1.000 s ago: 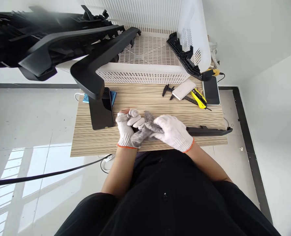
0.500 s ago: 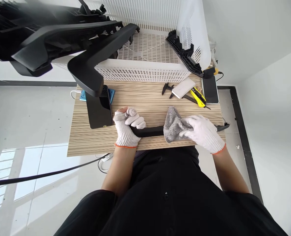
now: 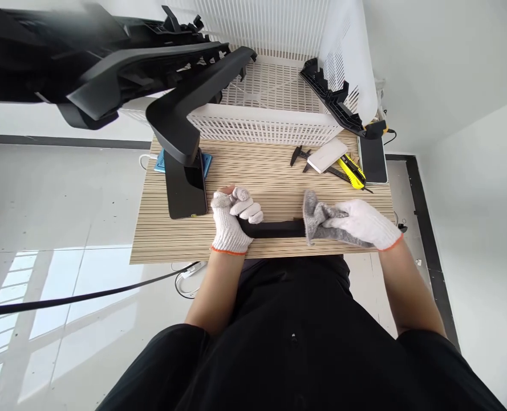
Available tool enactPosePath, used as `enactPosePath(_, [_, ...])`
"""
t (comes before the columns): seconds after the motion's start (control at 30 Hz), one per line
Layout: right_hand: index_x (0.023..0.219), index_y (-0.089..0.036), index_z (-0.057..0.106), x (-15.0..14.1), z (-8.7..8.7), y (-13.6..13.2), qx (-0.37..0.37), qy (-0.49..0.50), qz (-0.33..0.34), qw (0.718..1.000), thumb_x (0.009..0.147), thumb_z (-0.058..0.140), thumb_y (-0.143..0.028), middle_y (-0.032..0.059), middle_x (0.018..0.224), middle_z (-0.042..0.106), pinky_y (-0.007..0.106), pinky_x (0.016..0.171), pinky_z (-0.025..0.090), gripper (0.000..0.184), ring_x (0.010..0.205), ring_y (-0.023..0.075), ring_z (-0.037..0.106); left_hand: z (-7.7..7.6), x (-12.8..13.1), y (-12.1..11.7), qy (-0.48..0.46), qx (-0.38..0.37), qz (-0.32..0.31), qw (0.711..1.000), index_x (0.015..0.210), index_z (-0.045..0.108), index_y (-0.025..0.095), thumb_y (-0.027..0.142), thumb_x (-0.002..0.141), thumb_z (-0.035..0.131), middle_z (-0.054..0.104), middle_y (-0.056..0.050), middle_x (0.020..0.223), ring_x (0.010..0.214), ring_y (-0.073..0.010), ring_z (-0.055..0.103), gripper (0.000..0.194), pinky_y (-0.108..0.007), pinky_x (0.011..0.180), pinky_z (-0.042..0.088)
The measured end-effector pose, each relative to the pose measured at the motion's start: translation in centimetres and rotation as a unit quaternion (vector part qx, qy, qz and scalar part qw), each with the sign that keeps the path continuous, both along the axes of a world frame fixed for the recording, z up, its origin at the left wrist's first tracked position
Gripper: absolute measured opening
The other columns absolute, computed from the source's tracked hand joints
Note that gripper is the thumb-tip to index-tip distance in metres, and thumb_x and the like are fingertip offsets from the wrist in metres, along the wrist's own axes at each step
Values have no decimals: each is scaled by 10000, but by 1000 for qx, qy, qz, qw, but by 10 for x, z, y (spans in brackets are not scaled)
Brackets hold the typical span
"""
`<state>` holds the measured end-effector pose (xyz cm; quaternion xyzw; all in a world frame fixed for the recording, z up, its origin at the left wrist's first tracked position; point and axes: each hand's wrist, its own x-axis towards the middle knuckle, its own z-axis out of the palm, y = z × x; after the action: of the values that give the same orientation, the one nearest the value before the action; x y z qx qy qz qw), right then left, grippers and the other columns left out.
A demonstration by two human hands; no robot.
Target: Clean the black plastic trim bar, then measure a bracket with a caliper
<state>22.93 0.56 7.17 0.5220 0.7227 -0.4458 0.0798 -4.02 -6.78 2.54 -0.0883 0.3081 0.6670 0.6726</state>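
Both hands wear white knit gloves with orange cuffs. My left hand [image 3: 235,220] is closed around one end of a long black plastic trim piece [image 3: 279,229], which lies along the front of the table. My right hand [image 3: 362,222] grips a grey fluffy cloth [image 3: 317,220], bunched and pressed over the right part of the trim piece. Cloth and glove hide most of that right part.
A white plastic basket [image 3: 262,123] behind holds black trim parts; several more [image 3: 180,108] jut out at upper left. On the table [image 3: 159,240] lie a black phone [image 3: 185,191], calipers [image 3: 296,154], a white block [image 3: 328,154], a yellow utility knife [image 3: 352,172] and a dark-screened device [image 3: 373,160].
My right hand and the cloth have slid right along the trim piece, baring more of its middle. My left hand keeps its hold. The whole view has shifted slightly.
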Motion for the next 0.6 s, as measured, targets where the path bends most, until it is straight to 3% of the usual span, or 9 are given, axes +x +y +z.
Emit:
enactPosePath(0.1, [793,-219,705,6,2,10,-9,-44,43,998,844,737,-526,-13,707,646,308,653,384,313,691,173,577,1,4,1,-6,-6,-4,1000,582,494,198,467,1063,339,94,94,451,352,-78,160,572,-196,369,199])
enactPosePath(0.27, [678,-221,540,-15,-4,14,19,-77,97,992,836,710,-489,-25,634,557,305,614,299,354,631,142,471,3,8,0,-8,-15,11,1000,570,486,198,442,1069,283,100,90,448,349,-83,169,592,-204,370,186])
enactPosePath(0.43, [622,-216,513,-9,3,20,25,-112,128,985,865,695,-502,12,609,565,337,615,311,417,600,146,456,4,7,-1,-4,-7,5,1000,575,476,205,440,1051,371,94,92,446,356,-88,167,541,-207,370,205])
enactPosePath(0.6, [666,-231,565,-13,2,16,36,-117,121,985,878,660,-640,25,658,629,329,595,325,471,614,174,529,4,7,0,2,-11,11,1000,572,472,201,435,1046,352,89,90,452,358,-81,158,542,-197,366,202])
